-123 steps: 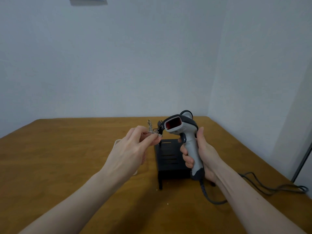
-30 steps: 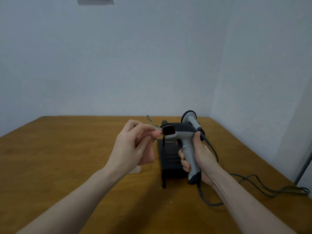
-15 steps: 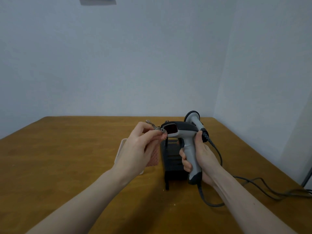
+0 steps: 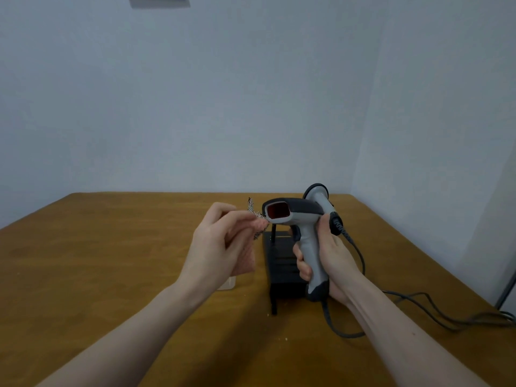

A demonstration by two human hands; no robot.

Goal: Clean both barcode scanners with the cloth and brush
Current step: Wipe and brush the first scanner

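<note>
right hand (image 4: 328, 256): wrapped round grey barcode scanner (image 4: 303, 233) handle | left hand (image 4: 220, 244): pinches checked cloth (image 4: 255, 213) beside red window | below: black stand (image 4: 282, 263), desk (image 4: 111, 261)

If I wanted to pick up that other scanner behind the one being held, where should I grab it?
Probably by its grey handle, which sticks up behind the held scanner, coming from above. The right hand and the cord crowd its lower part, and its head is hidden, so the upper handle looks like the freest spot.
</note>
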